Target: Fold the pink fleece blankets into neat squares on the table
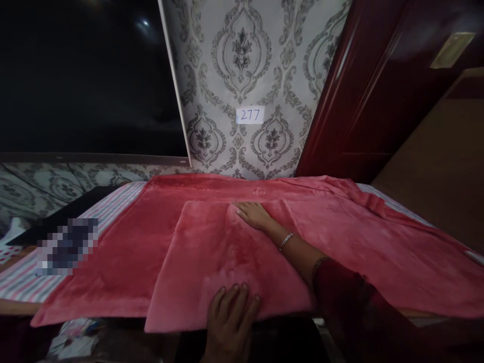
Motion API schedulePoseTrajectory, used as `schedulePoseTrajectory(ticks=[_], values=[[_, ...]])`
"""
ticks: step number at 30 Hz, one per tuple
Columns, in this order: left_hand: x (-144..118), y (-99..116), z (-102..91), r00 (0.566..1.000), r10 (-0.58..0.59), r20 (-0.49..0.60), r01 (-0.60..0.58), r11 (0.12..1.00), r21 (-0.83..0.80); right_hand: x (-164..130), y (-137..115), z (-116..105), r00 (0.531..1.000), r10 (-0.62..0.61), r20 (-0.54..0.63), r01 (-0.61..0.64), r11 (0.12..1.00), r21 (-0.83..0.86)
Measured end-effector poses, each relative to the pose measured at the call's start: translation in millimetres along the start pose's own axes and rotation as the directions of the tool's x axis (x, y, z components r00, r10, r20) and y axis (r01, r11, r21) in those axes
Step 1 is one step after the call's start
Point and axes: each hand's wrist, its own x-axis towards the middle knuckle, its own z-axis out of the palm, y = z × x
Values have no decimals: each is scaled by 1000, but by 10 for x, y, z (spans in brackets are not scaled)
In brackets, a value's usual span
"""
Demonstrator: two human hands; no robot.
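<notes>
A coral-red plush blanket [128, 252] is spread over the table and hangs a little past its near edge. On its middle lies a flat rectangular panel of the same plush cloth [189, 272]; whether it is a folded part of the blanket or a separate piece I cannot tell. My right hand [253, 214], with a silver bangle at the wrist, rests palm down near the panel's far edge, fingers stretched out. At the near edge, my left hand [232, 317] lies on the panel with its fingers slightly apart. Neither hand grips anything.
A striped cloth [124, 199] shows beneath the blanket. A pixelated dark item [70, 247] lies at left. Behind stand a large black screen [83, 80], patterned wallpaper with a paper label "277" [250, 115], and a dark red glossy panel [351, 101]. A brown board [438, 156] stands at right.
</notes>
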Motion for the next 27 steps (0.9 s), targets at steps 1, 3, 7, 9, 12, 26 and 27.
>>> schedulePoseTrajectory(ticks=[1, 3, 7, 9, 12, 26, 27], values=[[-3, -3, 3, 1000, -1, 2, 1, 1000, -5, 0, 5, 15, 1000, 5, -13, -5, 1000, 5], [-3, -7, 11, 1000, -3, -3, 3, 1000, -9, -8, 6, 28, 1000, 4, -25, -3, 1000, 14], [12, 24, 9, 1000, -2, 14, 2, 1000, -4, -35, -18, 4, 999, 21, -27, -20, 1000, 22], [44, 58, -53, 1000, -7, 27, 7, 1000, 6, -48, -41, -28, 999, 37, -28, -37, 999, 19], [165, 78, -289, 994, -8, 113, 11, 999, -31, -86, -108, -97, 998, 59, -35, -59, 998, 17], [1692, -1361, -33, 611, -334, 717, 258, 941, 218, -1171, -695, -159, 948, -299, 108, 284, 949, 134], [1658, -1421, 26, 617, -345, 707, 246, 938, 243, -1275, -675, -158, 949, -298, 102, 284, 950, 132]])
